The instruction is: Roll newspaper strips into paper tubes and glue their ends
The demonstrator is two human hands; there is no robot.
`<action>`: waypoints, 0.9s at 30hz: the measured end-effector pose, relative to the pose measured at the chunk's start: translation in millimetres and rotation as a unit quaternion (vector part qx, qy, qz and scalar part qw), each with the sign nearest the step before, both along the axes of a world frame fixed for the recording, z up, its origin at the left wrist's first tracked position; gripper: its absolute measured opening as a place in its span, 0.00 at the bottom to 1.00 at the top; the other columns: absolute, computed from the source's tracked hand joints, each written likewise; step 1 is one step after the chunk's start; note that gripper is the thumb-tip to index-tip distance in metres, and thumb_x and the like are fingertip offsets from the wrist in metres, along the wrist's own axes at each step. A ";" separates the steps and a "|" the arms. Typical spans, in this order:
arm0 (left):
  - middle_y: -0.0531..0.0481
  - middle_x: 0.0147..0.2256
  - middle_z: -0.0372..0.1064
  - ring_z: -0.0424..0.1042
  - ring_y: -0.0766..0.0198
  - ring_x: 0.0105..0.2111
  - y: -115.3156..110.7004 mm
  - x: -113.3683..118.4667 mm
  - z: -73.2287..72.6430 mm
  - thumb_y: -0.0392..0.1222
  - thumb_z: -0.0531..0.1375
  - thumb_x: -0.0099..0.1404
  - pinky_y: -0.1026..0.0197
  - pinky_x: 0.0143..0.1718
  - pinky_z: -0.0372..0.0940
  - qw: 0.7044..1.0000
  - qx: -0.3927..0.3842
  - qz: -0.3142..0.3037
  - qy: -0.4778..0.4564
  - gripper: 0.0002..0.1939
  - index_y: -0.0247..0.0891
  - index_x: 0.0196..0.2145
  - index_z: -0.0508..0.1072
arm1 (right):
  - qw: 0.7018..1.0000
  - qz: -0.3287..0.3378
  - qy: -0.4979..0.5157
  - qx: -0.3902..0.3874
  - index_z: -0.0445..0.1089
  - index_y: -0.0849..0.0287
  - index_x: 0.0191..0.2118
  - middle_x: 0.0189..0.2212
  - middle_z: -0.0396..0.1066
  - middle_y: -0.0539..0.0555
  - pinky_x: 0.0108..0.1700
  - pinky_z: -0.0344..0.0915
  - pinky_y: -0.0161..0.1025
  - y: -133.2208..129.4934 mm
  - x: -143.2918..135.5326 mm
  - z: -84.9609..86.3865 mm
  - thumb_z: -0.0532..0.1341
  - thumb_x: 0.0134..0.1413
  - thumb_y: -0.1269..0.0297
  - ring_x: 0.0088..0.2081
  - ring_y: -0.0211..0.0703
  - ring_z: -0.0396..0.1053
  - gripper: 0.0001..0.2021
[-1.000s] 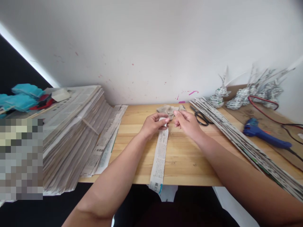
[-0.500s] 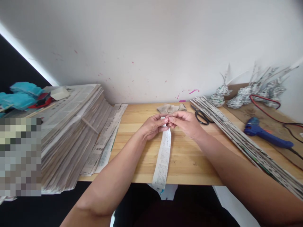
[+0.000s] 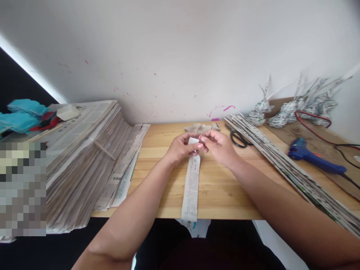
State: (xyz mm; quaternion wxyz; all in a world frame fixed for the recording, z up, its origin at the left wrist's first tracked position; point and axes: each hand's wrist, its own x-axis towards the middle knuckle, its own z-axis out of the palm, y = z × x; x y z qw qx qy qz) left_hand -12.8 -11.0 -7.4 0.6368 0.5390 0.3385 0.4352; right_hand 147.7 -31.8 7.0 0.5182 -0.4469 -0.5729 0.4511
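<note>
A long strip of newspaper [image 3: 191, 187] runs from my fingers toward me across the wooden table [image 3: 219, 191], and its near end hangs over the front edge. My left hand [image 3: 184, 147] is closed on the strip's far end, thumb on top, with a bit of white paper showing above the thumb. Right beside it, my right hand [image 3: 213, 143] pinches the same end at its right edge, fingertips touching the left thumb. The exact fold of the paper between the fingertips is hidden.
Left stands a tall newspaper stack [image 3: 90, 165]. Behind my hands lies a crumpled cloth [image 3: 202, 128]. To the right are black-handled scissors [image 3: 238, 138], rolled paper sticks [image 3: 275, 161], a blue glue gun [image 3: 316, 157] on cardboard, and woven paper figures [image 3: 284, 114].
The strip's far end now shows more above my left thumb, and its hanging length has straightened and shifted slightly left. Both hands stay together at nearly the same place.
</note>
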 end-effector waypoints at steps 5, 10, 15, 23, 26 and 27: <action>0.51 0.28 0.73 0.64 0.74 0.17 -3.0 0.6 4.9 0.49 0.68 0.52 0.67 0.18 0.61 0.991 0.070 0.096 0.064 0.18 0.37 0.39 0.79 | 0.996 -0.051 -0.056 0.043 0.70 0.58 0.33 0.26 0.71 0.52 0.28 0.64 0.37 3.1 5.6 -2.2 0.63 0.52 0.58 0.26 0.39 0.67 0.09; 0.55 0.18 0.67 0.59 0.73 0.14 -1.6 1.0 2.9 0.49 0.70 0.50 0.68 0.15 0.55 0.984 0.071 0.133 0.097 0.17 0.37 0.35 0.80 | 0.983 -0.064 -0.138 0.099 0.73 0.57 0.34 0.30 0.74 0.54 0.30 0.63 0.38 -1.7 3.2 -5.6 0.62 0.53 0.59 0.28 0.40 0.68 0.07; 0.51 0.25 0.72 0.61 0.72 0.19 1.4 1.1 -2.4 0.49 0.66 0.54 0.68 0.18 0.58 0.969 0.144 0.165 0.112 0.13 0.36 0.29 0.77 | 1.000 0.007 -0.022 0.014 0.74 0.59 0.32 0.26 0.72 0.53 0.28 0.64 0.37 -2.2 -1.6 -5.5 0.66 0.49 0.57 0.26 0.39 0.67 0.10; 0.52 0.27 0.71 0.63 0.70 0.22 3.6 -4.4 -5.5 0.50 0.59 0.62 0.67 0.24 0.59 0.924 0.229 0.234 0.199 0.12 0.38 0.31 0.72 | 0.981 0.119 0.120 -0.092 0.77 0.58 0.42 0.30 0.71 0.52 0.27 0.63 0.33 -5.2 -0.9 -0.5 0.68 0.47 0.58 0.28 0.35 0.67 0.16; 0.53 0.26 0.69 0.63 0.70 0.23 3.4 -5.4 -4.6 0.49 0.58 0.63 0.67 0.26 0.59 0.923 0.237 0.225 0.204 0.11 0.39 0.31 0.71 | 0.981 0.129 0.112 -0.088 0.77 0.57 0.44 0.30 0.71 0.52 0.27 0.63 0.33 -4.3 0.8 -1.1 0.67 0.49 0.58 0.28 0.35 0.67 0.16; 0.53 0.27 0.69 0.64 0.69 0.24 3.2 -5.5 -4.2 0.49 0.58 0.64 0.67 0.27 0.59 0.920 0.245 0.225 0.206 0.11 0.39 0.31 0.70 | 0.982 0.130 0.107 -0.085 0.77 0.57 0.44 0.30 0.71 0.52 0.27 0.63 0.33 -4.1 1.0 -1.1 0.67 0.50 0.58 0.28 0.35 0.67 0.15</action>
